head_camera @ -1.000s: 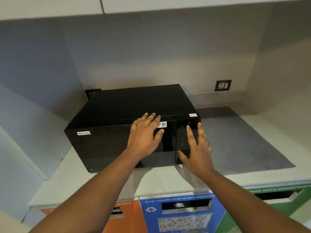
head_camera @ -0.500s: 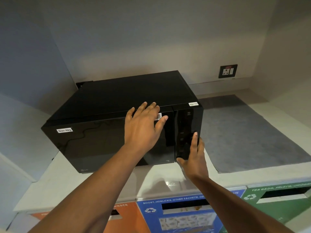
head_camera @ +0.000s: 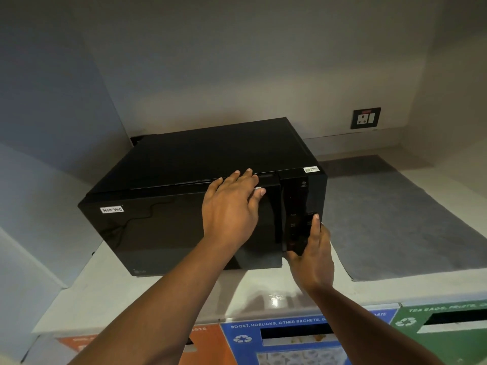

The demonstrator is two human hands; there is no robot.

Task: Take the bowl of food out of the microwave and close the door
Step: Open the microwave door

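Note:
A black microwave [head_camera: 158, 227] with a "Non-Veg" sticker stands on a pale counter [head_camera: 87, 293]. Its glossy door looks slightly ajar, with a narrow gap along the top and right edges. My left hand [head_camera: 232, 209] lies flat on the door's upper right part, fingers spread and reaching its top edge. My right hand [head_camera: 312, 254] is at the control panel [head_camera: 297, 206], with a finger pressed on the lower right of the panel. No bowl is visible; the dark door hides the inside.
A grey mat [head_camera: 390, 219] covers the counter right of the microwave. A wall socket [head_camera: 365, 118] is at the back right. Orange [head_camera: 205, 346], blue [head_camera: 290, 341] and green [head_camera: 442, 327] waste-bin fronts line the counter's front. Walls close in left and right.
My right hand has moved from open air in front of the panel onto its lower part. My left hand stayed on the door. A gap now shows at the door's edges.

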